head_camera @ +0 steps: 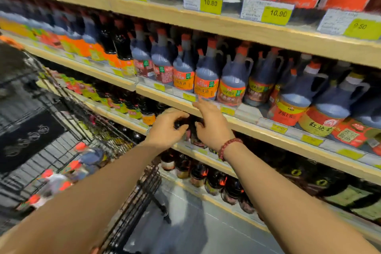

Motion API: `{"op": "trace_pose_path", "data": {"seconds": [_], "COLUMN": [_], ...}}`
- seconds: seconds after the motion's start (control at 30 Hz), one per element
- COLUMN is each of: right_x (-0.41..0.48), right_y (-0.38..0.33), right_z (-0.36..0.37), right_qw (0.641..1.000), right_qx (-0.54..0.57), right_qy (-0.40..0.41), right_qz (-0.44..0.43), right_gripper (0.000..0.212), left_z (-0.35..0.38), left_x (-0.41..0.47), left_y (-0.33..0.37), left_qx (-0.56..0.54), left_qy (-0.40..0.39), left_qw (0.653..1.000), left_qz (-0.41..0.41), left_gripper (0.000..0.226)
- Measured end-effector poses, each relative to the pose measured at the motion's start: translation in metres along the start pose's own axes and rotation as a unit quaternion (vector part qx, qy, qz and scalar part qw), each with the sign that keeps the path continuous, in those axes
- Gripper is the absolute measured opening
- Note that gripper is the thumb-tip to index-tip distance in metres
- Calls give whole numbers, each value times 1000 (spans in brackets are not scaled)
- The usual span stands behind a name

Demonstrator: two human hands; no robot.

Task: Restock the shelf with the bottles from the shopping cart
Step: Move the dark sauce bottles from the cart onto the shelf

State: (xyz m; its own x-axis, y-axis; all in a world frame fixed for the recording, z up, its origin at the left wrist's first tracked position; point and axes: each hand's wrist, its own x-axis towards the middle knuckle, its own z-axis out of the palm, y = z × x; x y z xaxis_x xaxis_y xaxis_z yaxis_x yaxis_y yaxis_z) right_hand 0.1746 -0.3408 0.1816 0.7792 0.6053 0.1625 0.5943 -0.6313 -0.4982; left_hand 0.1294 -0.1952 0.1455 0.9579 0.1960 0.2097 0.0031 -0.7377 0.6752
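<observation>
Two hands are meeting at frame centre | your left hand [167, 128] is curling over a dark sauce bottle [190, 130] at the shelf [206, 151] front, your right hand [210, 126] is steadying it straight-fingered | likely heavy, rigid, slick: be gripping the body, not the cap | the shopping cart [68, 113] is sitting lower left.

Dark bottle [182, 125], blurred, at the front of a wooden shelf [123, 118] tier, its top gripped by the left hand [165, 130]. Orange-capped bottles [80, 147] lie in the black wire shopping cart [140, 196].
</observation>
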Motion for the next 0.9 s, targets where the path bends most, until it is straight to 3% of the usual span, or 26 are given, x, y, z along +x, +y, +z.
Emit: {"op": "trace_pose_path", "data": {"seconds": [0.23, 0.43, 0.53, 0.63, 0.77, 0.9], "right_x": [37, 73, 79, 79, 83, 92], "right_y": [-74, -134, -157, -172, -184, -184], "right_z": [68, 131, 166, 200, 240, 278], "right_qw": [994, 972, 967, 957, 941, 930], "right_qx": [35, -7, 12, 53, 48, 41], "right_qy": [-91, -213, -228, -264, -312, -345], "right_qz": [-49, -102, -110, -110, -124, -123], "right_gripper": [55, 54, 53, 50, 48, 47], "left_z": [-84, -135, -143, -144, -136, -125], "left_x": [-57, -122, -152, -177, -194, -195], "left_y": [-91, -175, -206, -232, -253, -266], "left_qx": [101, 113, 87, 55, -5, -21], "left_qy": [42, 58, 97, 118, 161, 175], "left_qw": [983, 955, 937, 919, 892, 879], "left_qz": [-149, -267, -323, -373, -422, -442], "left_gripper": [29, 13, 23, 5, 20, 18]}}
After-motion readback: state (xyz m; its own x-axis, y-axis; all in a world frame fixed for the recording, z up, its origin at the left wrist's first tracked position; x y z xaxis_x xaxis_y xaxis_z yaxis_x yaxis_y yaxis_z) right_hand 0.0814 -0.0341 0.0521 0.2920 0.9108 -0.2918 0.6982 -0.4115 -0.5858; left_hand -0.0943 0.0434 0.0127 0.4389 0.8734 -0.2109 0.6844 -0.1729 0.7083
